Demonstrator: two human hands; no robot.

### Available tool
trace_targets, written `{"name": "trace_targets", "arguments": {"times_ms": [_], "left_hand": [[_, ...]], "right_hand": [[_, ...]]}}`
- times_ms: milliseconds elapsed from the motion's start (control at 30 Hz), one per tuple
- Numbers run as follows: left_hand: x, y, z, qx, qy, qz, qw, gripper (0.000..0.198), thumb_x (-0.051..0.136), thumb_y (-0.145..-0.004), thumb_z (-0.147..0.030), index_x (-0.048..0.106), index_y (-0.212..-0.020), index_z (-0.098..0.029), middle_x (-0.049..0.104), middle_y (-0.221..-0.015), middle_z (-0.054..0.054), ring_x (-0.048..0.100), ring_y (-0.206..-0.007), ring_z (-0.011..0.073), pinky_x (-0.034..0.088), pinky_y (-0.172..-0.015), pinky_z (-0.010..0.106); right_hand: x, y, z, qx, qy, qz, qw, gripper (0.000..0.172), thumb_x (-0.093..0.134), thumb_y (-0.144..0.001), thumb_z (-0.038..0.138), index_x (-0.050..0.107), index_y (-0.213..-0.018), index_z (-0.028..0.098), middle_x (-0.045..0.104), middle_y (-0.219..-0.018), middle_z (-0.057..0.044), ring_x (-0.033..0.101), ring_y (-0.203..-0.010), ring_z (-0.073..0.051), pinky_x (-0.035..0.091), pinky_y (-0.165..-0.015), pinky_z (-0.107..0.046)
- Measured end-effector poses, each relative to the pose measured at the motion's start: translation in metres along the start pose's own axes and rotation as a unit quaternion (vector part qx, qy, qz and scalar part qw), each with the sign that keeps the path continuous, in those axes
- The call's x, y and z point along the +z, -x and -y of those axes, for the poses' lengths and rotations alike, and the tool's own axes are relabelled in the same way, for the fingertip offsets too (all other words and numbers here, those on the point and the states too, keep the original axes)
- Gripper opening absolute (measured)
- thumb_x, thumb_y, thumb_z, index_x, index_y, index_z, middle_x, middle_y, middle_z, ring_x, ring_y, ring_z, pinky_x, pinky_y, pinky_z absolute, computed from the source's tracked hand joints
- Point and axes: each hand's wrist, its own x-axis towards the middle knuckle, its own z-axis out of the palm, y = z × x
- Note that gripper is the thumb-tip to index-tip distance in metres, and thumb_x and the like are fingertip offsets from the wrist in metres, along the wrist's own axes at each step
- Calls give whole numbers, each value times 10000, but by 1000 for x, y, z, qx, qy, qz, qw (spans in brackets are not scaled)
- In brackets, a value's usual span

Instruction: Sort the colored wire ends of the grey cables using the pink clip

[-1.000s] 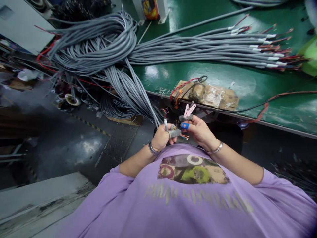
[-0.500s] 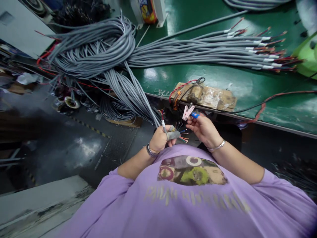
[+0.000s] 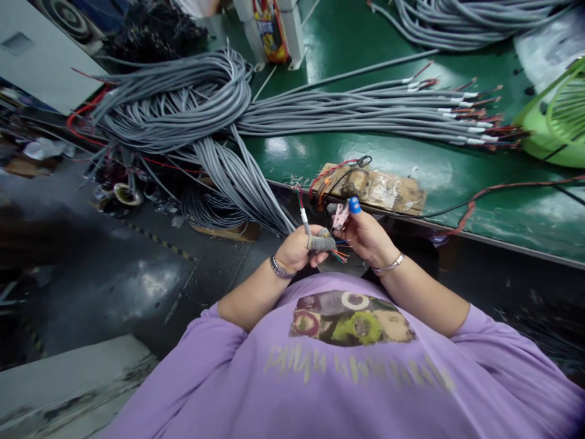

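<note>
- Step in hand (judged): the loose wire ends of one cable are being worked with a clip, the two hands close together in front of the body, short of the worktop (image 3: 315,146) edge.
- Left hand (image 3: 295,249): closed on a gray cable (image 3: 306,228); its end, with a white sleeve (image 3: 304,214), points up past the thumb side.
- Coloured wires (image 3: 340,255): protrude from the left fingers toward the right hand, fanned slightly.
- Right hand (image 3: 369,238): fingers together, pinching a pink clip (image 3: 340,217) just above the wires. A blue cover (image 3: 354,206) is fitted on the thumb.
- Next move (judged): calls for a steady left grip, one conductor separated from its neighbours, and the clip aligned to it.
- Hidden: the clip's biting end and the right fingertips behind it; contact between clip and wire cannot be confirmed.
- Hard to make out: the individual wire tips, and whether the wires belong to the sleeved cable.
- Cut off: the green fan (image 3: 560,119), at the right border.
</note>
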Motion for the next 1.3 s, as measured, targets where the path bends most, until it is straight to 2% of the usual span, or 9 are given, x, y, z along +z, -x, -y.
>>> {"name": "trace_targets", "arguments": {"times_ms": [233,433,600,667,833,1033,1300], "left_hand": [[-1,-4,6,-13,-27,4,1000,365,784,-596,-416,533,-595,-150,544,-405,-17,399,-271,60,256,-307,182],[0,-2,5,-17,-23,-2,1000,349,783,-592,-413,560,-628,-147,547,-406,-23,398,-268,63,266,-304,182],[6,9,5,11,-33,-22,999,350,771,-628,-409,544,-578,-147,547,-412,-21,407,-281,57,274,-307,179],[11,15,7,31,-37,-40,998,354,768,-645,-417,549,-579,-147,557,-428,-22,421,-297,56,283,-315,175],[18,19,13,74,-41,-85,993,363,756,-674,-437,565,-574,-145,576,-464,-18,443,-331,52,317,-341,177],[21,11,13,74,-16,-108,991,394,765,-659,-464,542,-568,-151,576,-464,-20,435,-321,50,299,-332,177],[19,7,17,67,-19,-107,992,372,755,-693,-427,544,-572,-147,575,-467,-24,435,-317,49,293,-328,174]], "right_hand": [[8,0,-2,-23,-22,-52,998,457,804,-646,614,674,-714,181,648,-641,5,576,-632,-115,470,-624,-245],[2,2,-2,15,-12,-9,1000,539,678,-709,728,688,-823,201,669,-705,-8,578,-636,-116,480,-598,-243],[-1,7,1,61,-8,37,997,665,526,-747,821,683,-840,181,658,-691,-24,549,-564,-111,494,-544,-246],[-1,9,1,64,-13,46,997,627,574,-747,786,680,-832,173,663,-707,-25,551,-560,-106,501,-539,-242],[-1,10,-3,13,-13,41,999,378,794,-702,522,683,-804,176,626,-660,19,541,-565,-87,493,-549,-211],[0,6,-6,18,-23,15,999,456,731,-726,627,691,-847,189,660,-705,3,547,-578,-101,456,-531,-229],[9,7,-1,37,-58,-22,997,470,766,-680,637,674,-809,194,653,-655,32,535,-548,-84,421,-530,-225]]}}
